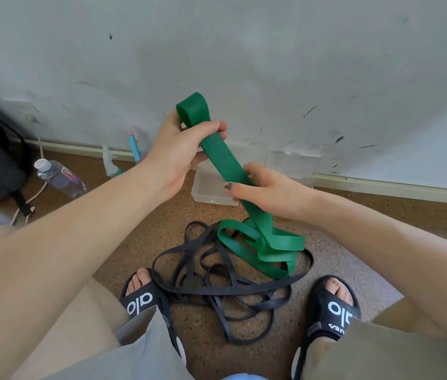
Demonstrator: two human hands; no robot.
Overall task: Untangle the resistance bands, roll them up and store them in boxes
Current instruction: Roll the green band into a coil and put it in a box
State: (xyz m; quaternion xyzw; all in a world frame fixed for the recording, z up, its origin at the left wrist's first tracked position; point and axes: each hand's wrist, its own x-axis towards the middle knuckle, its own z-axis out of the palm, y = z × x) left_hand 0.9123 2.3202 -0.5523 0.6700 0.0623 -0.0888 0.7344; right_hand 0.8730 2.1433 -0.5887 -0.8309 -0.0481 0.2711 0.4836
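The green resistance band (223,163) is stretched flat between both hands above the floor (162,215). The left hand (181,149) has its grip clamped on the band's looped upper end; the right hand (260,187) pinches the flat strip lower down. Its slack falls in folds onto a tangled heap of thin black resistance bands (216,286) between two black slide sandals (145,300). Clear plastic boxes (211,190) stand beyond by the wall (244,50), and a water bottle (59,175) lies far left.

Arms: bare, no sleeves
Right thumb (229,185): dark chipped nail polish
Shorts (145,349): grey-olive, loose
Slides (334,311): black, white "alo" lettering on each strap, toes showing
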